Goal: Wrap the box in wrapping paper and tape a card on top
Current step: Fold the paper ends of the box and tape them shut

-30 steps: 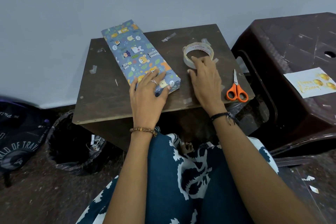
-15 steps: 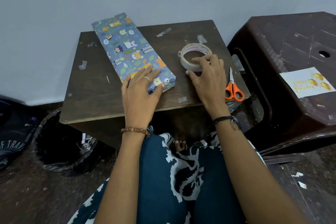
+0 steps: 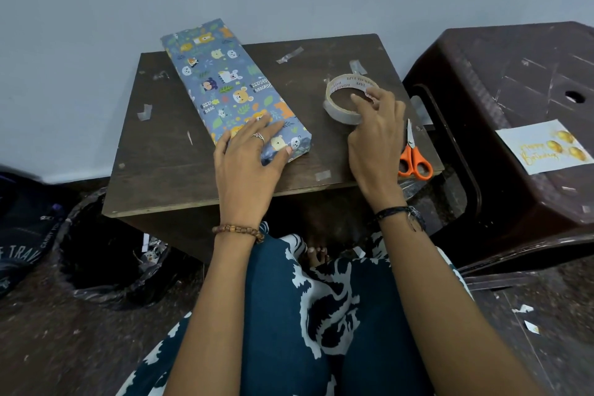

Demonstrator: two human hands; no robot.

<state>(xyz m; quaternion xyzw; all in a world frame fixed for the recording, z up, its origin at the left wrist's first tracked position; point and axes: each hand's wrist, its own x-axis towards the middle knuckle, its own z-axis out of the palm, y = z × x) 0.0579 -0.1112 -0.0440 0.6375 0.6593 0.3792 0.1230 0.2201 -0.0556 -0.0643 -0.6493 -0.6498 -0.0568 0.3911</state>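
Nearest, the left hand [image 3: 249, 157] lies flat on the near end of the box [image 3: 231, 90], fingers straight and spread a little, thumb over the near corner; it presses down and grips nothing. The box is already covered in blue animal-print paper and lies slantwise on the worktop [image 3: 167, 151], running away from that hand to the far edge, where its far end juts past. It looks stiff and light, with glossy paper that would likely slide under a loose palm, so flat pressure on top, or a hold across the two long sides, seems the sound way to steady it; the folded end under the thumb is the soft spot and should not be squeezed.

Right of it, the right hand [image 3: 376, 135] is curled round the tape [image 3: 348, 98], fingertips over the near rim and thumb at the outer wall. Whether a loose end is pinched I cannot tell; the clear film hardly shows. The roll is rigid and light, best held by its rim.

Just right of that hand lie the scissors [image 3: 413, 156], untouched. Well beyond, on a dark stool [image 3: 514, 74], waits the card [image 3: 543, 146], not yet taped on.
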